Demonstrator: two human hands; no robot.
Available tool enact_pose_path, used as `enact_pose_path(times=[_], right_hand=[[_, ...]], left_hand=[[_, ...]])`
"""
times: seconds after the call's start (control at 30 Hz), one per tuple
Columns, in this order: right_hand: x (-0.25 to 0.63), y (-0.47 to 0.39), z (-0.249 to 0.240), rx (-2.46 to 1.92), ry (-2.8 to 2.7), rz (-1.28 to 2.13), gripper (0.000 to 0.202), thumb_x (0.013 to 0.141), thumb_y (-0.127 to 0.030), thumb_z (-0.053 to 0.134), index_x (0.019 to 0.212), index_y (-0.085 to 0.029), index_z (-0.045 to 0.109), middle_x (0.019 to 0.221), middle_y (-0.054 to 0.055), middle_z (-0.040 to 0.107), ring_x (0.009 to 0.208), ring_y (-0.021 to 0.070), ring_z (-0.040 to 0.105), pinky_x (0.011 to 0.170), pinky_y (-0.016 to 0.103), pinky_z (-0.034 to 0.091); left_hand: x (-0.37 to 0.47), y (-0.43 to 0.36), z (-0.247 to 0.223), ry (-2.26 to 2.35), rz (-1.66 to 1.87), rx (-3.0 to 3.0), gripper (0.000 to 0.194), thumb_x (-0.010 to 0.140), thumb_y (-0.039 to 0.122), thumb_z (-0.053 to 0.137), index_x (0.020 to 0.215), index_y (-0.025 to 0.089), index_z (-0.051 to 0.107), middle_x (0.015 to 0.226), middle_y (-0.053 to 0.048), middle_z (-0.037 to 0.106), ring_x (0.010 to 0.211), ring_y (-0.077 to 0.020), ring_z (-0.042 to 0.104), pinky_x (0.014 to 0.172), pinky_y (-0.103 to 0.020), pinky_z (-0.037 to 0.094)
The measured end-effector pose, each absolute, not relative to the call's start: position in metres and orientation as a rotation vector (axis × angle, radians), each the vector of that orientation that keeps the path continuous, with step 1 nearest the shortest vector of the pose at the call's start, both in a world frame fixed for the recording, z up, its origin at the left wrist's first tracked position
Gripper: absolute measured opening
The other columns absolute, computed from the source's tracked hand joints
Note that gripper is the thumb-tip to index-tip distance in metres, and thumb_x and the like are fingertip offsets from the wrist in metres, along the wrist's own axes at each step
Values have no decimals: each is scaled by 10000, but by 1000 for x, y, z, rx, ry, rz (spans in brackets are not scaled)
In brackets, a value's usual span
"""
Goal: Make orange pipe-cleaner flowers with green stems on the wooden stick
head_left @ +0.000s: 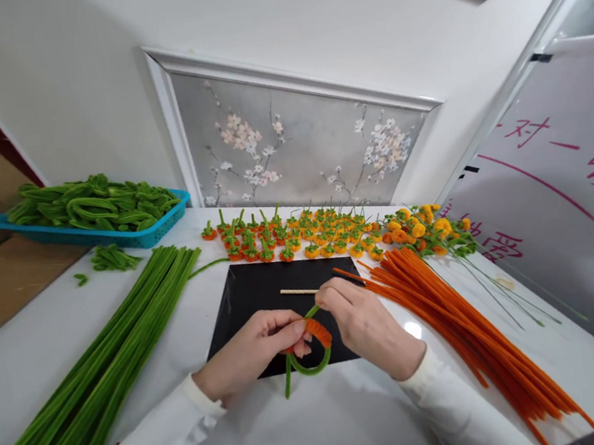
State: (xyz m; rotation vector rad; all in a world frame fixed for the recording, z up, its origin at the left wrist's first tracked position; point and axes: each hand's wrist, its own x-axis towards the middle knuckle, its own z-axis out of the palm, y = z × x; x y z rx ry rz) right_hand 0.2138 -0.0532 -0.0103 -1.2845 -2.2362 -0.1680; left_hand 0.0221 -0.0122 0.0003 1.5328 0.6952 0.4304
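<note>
Far left: green loops are being held in a blue tray. Beside it, a bundle of green stems is being supported flat on the counter.

Centre: the near edge of a black mat is being overhung by the work. The left grip is being kept pinched, thumb against fingers, on the left end of an orange coil. From the coil a green strand is being bent round in a loop below, its tail being left to hang past the mat's front edge. Handling (judged): very little weight is being carried; the fuzzy pile is probably being flattened easily, while shape is likely being given by a bendable core. Slipping is being rated unlikely; crushed pile and kinks are being rated the main risks. The coil's end is being favoured as the place of hold, lightly, with the strand being steered near its end.

Behind, a stick is being borne by the mat. By the right grip the strand's upper end is being grasped between fingertips, close to the coil.

Far right: orange stems are being fanned over the counter, with yellow blossoms being massed behind.
</note>
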Motion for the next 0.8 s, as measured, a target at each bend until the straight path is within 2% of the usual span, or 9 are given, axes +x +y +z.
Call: enact_pose_path(times=[0.13, 0.23, 0.33, 0.4, 0.47, 0.6, 0.7, 0.77, 0.8], right_hand=[[224, -50, -10, -1401, -2124, -175, 217, 889, -43, 369, 908, -170, 544, 850, 56, 552, 741, 164, 534, 644, 252, 421], [228, -51, -8, -1409, -2096, -28, 213, 914, -83, 346, 873, -176, 533, 798, 42, 540, 658, 147, 520, 606, 248, 404], [225, -52, -5, -1323, -2073, 200, 177, 938, -141, 362, 947, -177, 535, 826, 38, 581, 694, 140, 554, 641, 243, 424], [222, -53, -3, -1284, -2052, 301, 156, 935, -173, 412, 1020, -180, 543, 854, 33, 616, 737, 138, 573, 658, 235, 429], [218, -54, -3, -1262, -2061, 355, 139, 926, -189, 452, 989, -185, 577, 826, 20, 632, 720, 130, 575, 647, 225, 422], [213, -53, -6, -1263, -2078, 363, 190, 925, -189, 448, 814, -181, 603, 723, 2, 614, 647, 120, 553, 611, 224, 397], [208, -55, -9, -1308, -2024, 342, 182, 921, -179, 441, 815, -177, 589, 696, -4, 595, 610, 115, 530, 577, 222, 376], [204, -56, -11, -1317, -1987, 347, 173, 917, -173, 439, 819, -178, 580, 691, -6, 588, 598, 114, 520, 561, 221, 366], [201, -57, -11, -1311, -1968, 359, 163, 915, -172, 440, 824, -179, 575, 692, -7, 585, 598, 114, 518, 559, 220, 366]], left_hand=[[19, -12, 2, 742, 414, 1470, 380, 853, 476, 494, 666, 146, 506, 673, 14, 514, 608, -106, 502, 583, -227, 399], [17, -11, 2, 780, 431, 1523, 370, 846, 496, 491, 707, 153, 514, 666, 40, 458, 539, -86, 477, 518, -211, 384], [18, -12, 1, 839, 460, 1627, 340, 856, 489, 467, 852, 164, 566, 644, 55, 425, 477, -72, 416, 456, -198, 339], [20, -14, 1, 839, 459, 1697, 330, 872, 465, 443, 873, 162, 575, 647, 52, 423, 475, -69, 380, 443, -194, 316], [21, -16, 2, 817, 458, 1743, 316, 891, 431, 415, 871, 159, 574, 647, 49, 425, 491, -71, 366, 449, -193, 311], [22, -20, 5, 797, 557, 1842, 254, 881, 343, 445, 1065, 198, 543, 812, 10, 559, 646, -112, 495, 588, -228, 418], [21, -23, 4, 828, 651, 2031, 482, 723, 305, 669, 1164, 234, 488, 1075, -28, 589, 905, -184, 548, 792, -298, 438], [22, -25, 2, 867, 687, 2143, 593, 632, 282, 748, 1157, 232, 479, 1120, -38, 574, 966, -214, 540, 843, -323, 423], [23, -27, 2, 875, 706, 2190, 567, 635, 271, 743, 1137, 225, 483, 1109, -41, 572, 963, -216, 540, 842, -327, 421]])
